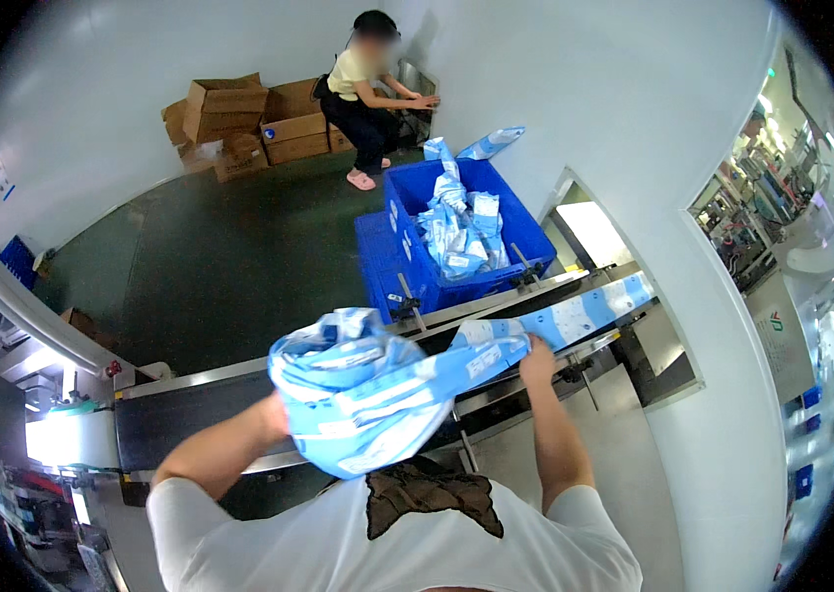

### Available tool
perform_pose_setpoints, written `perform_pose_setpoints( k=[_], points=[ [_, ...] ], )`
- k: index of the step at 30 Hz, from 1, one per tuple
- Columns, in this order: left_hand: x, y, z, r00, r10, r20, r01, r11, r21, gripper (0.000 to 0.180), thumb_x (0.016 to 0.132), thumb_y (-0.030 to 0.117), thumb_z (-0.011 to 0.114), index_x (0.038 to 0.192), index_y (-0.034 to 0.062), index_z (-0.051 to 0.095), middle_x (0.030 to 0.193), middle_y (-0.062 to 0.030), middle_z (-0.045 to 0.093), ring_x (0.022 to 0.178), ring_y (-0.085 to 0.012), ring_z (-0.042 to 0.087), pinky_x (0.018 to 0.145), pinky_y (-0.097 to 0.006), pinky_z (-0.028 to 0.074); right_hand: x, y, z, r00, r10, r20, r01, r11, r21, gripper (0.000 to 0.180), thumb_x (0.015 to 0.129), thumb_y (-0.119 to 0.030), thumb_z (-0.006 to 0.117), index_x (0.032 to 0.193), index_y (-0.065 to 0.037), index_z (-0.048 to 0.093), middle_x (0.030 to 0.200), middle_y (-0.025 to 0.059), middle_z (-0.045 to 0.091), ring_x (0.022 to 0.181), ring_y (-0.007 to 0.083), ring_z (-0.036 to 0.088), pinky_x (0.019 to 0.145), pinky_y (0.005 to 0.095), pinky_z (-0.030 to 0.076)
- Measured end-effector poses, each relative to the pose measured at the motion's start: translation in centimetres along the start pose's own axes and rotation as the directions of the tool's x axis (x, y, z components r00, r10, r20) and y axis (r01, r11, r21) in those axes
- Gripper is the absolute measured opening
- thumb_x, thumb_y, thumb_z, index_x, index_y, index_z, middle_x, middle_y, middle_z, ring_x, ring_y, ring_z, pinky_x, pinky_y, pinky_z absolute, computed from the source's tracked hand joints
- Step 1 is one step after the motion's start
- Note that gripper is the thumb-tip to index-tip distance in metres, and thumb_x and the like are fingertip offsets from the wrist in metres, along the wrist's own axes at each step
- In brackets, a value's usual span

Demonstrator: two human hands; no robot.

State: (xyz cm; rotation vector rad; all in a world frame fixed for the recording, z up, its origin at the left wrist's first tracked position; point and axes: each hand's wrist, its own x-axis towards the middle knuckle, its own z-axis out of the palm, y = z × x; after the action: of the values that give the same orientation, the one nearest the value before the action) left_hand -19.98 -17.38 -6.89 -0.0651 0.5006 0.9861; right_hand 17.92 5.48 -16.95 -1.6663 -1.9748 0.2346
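Note:
A bundle of blue and white plastic packaging (362,390) fills the space in front of my chest, over the dark conveyor belt (190,409). My left hand (279,414) is buried under the bundle's left side and carries it. My right hand (537,357) grips the trailing end of the same blue and white strip, which runs on to the right along the belt (594,306). My fingers are mostly hidden by the material.
A blue plastic crate (407,266) behind the conveyor holds more of the blue and white packaging (461,232). A person (362,94) crouches by the far wall near stacked cardboard boxes (239,118). A window (782,207) at right shows machinery.

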Motion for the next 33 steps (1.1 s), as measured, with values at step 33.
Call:
perform_pose_setpoints(
  k=[33],
  points=[
    [13.6, -2.8, 13.3, 0.728, 0.387, 0.566, 0.014, -0.833, 0.553, 0.096, 0.062, 0.044, 0.074, 0.128, -0.0082, 0.028, 0.1, -0.034, 0.053, 0.088, -0.0428, 0.058, 0.08, -0.041, 0.048, -7.5, -6.1, -9.3, 0.823, -0.567, 0.043, 0.568, 0.817, -0.101, 0.031, 0.073, -0.01, 0.059, 0.104, -0.005, 0.057, 0.111, 0.0109, 0.054, 0.104, 0.0272, 0.05, 0.088, 0.0389, 0.042]
  ],
)
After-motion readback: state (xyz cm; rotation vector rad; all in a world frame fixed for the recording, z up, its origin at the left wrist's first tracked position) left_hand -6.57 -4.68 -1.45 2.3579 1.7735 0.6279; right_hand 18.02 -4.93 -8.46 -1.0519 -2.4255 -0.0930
